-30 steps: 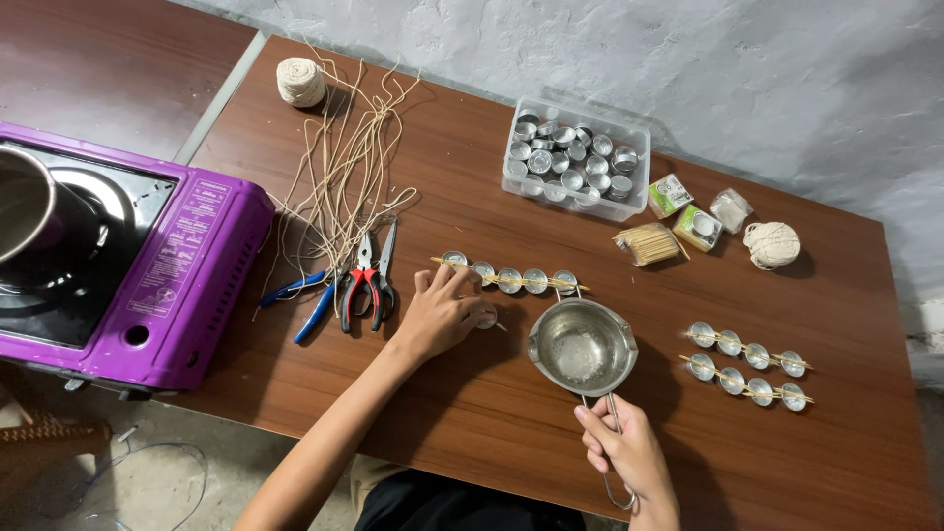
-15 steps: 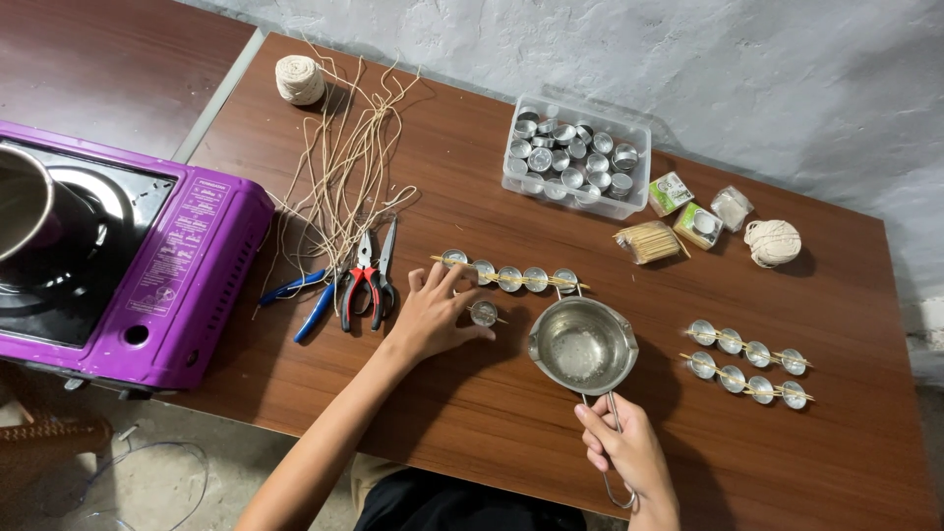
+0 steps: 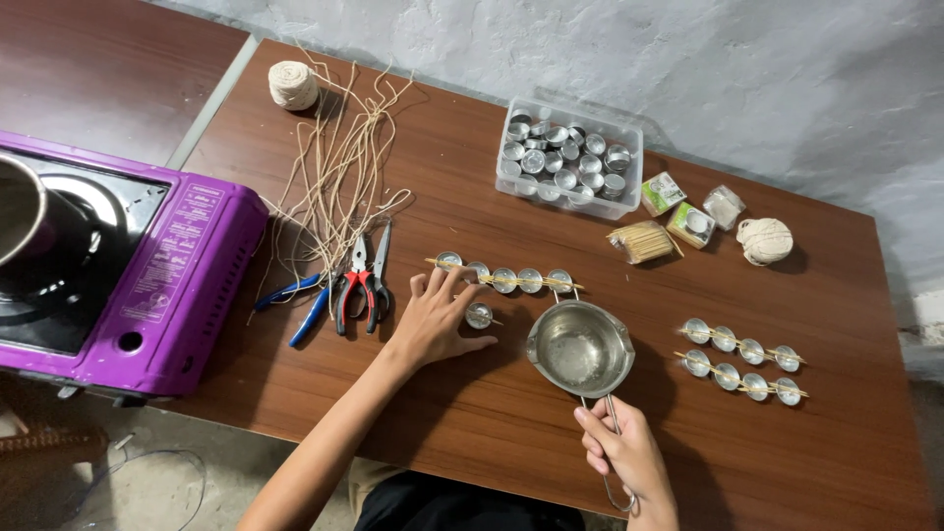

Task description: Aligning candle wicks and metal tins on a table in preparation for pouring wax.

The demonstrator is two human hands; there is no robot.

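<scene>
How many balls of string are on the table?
2: one ball of string at the far left corner beside the loose cut strands, another at the far right near the small packets.

- The left hand (image 3: 433, 320) lies on the brown table (image 3: 511, 423), its fingers touching a single small metal cup (image 3: 480, 315).
- Just above it, a row of metal cups (image 3: 506, 278) lies under thin wooden sticks.
- The right hand (image 3: 624, 457) grips the wire handle of a small steel pot (image 3: 580, 348), which is near the single cup.
- Two more rows of cups with sticks (image 3: 742, 360) are to the right of the pot.
- Pliers with red handles (image 3: 356, 285) and blue-handled cutters (image 3: 307, 300) lie beside loose strings (image 3: 339, 177).
- A purple stove (image 3: 118, 265) stands at the left.
- A clear box of metal cups (image 3: 570, 157) is near the wall.
</scene>
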